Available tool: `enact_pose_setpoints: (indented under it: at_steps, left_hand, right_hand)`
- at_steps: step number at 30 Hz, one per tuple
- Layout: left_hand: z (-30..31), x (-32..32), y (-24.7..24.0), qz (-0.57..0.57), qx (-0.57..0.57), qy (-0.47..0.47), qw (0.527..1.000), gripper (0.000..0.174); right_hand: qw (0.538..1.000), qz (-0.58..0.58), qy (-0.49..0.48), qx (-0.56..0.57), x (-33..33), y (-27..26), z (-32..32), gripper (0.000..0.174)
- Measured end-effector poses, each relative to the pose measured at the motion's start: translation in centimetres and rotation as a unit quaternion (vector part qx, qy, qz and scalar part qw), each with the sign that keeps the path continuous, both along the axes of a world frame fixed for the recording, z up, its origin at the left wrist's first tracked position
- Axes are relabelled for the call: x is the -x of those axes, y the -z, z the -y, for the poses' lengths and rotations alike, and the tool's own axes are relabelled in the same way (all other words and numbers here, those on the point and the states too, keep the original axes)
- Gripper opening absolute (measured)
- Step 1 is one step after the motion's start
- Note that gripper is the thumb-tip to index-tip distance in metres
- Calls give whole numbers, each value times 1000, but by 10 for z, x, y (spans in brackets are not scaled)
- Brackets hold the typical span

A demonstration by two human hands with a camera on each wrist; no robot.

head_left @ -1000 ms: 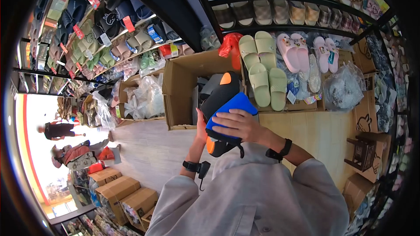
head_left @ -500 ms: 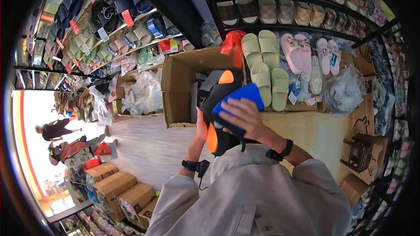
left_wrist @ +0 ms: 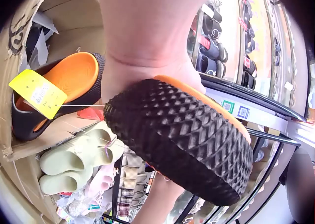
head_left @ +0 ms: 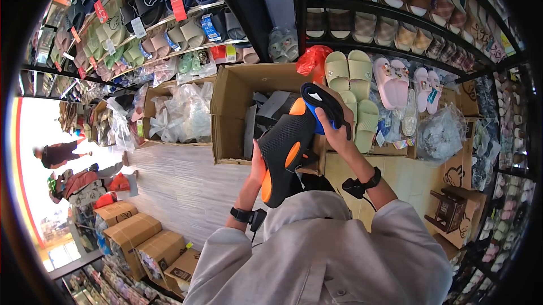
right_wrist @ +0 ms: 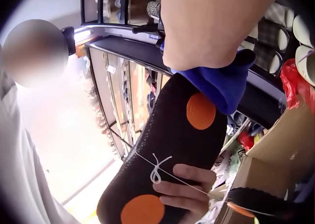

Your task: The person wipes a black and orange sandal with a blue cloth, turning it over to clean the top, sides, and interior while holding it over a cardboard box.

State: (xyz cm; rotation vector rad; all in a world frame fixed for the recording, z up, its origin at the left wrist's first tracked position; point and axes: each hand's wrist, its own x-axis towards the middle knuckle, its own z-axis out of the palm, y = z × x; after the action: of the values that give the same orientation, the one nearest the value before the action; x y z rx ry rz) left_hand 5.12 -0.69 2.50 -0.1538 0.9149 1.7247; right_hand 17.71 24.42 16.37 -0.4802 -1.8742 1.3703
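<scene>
My left hand (head_left: 258, 163) holds a black slipper (head_left: 285, 135) with orange patches by its side, its fingers bent against the sole in the right wrist view. My right hand (head_left: 339, 127) grips a folded blue and black cloth (head_left: 318, 101) at the far end of the slipper, the thumb lying on top. The textured black sidewall (left_wrist: 182, 135) fills the middle of the left wrist view. A white string (right_wrist: 155, 172), knotted in a bow, runs off the slipper. A second slipper (left_wrist: 78, 79) of the same kind, orange inside, hangs beside it with a yellow tag (left_wrist: 39, 93).
An open cardboard box (head_left: 232, 113) with dark items stands beyond the slipper. Pale green slides (head_left: 367, 118) and pink clogs (head_left: 390, 84) lie right of it. Footwear shelves (head_left: 390, 28) rise behind. Closed cartons (head_left: 133, 231) stand at lower left, a brown stool (head_left: 447, 212) at lower right.
My right hand has carried the blue cloth from over the slipper's middle to its far end, uncovering more of the black and orange sole. The left hand keeps its hold.
</scene>
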Motion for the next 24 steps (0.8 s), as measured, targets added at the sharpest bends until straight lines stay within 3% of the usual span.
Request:
enact_pose_setpoints:
  at_steps: [3, 5, 8, 10, 14, 16, 20, 24]
  left_hand:
    - [2, 13, -12, -10, 10, 35, 999, 83]
    - [6, 21, -12, -62, 5, 71, 996, 87]
    - [-2, 36, -37, -188, -104, 122, 969, 96]
    - [-17, 44, -61, -265, -133, 119, 948, 117]
    - [-25, 57, -62, -336, -169, 112, 920, 127]
    - [-26, 59, -64, -357, -174, 112, 911, 129]
    - [-26, 70, -65, -389, -163, 119, 899, 132]
    - [-20, 79, -89, -404, -177, 98, 892, 136]
  right_hand:
    - [999, 35, 8, 13, 9, -8, 2, 45]
    - [997, 39, 37, -52, 14, -15, 10, 46]
    - [976, 61, 47, -202, 13, -25, 27, 51]
    - [964, 58, 43, -256, 10, -17, 43, 54]
    - [937, 36, 32, -345, 2, -6, 58, 52]
    - [948, 50, 43, -312, 2, -11, 54, 52]
    - [992, 44, 91, -72, 18, -41, 53, 57]
    - [952, 40, 98, -289, 12, -18, 68, 56]
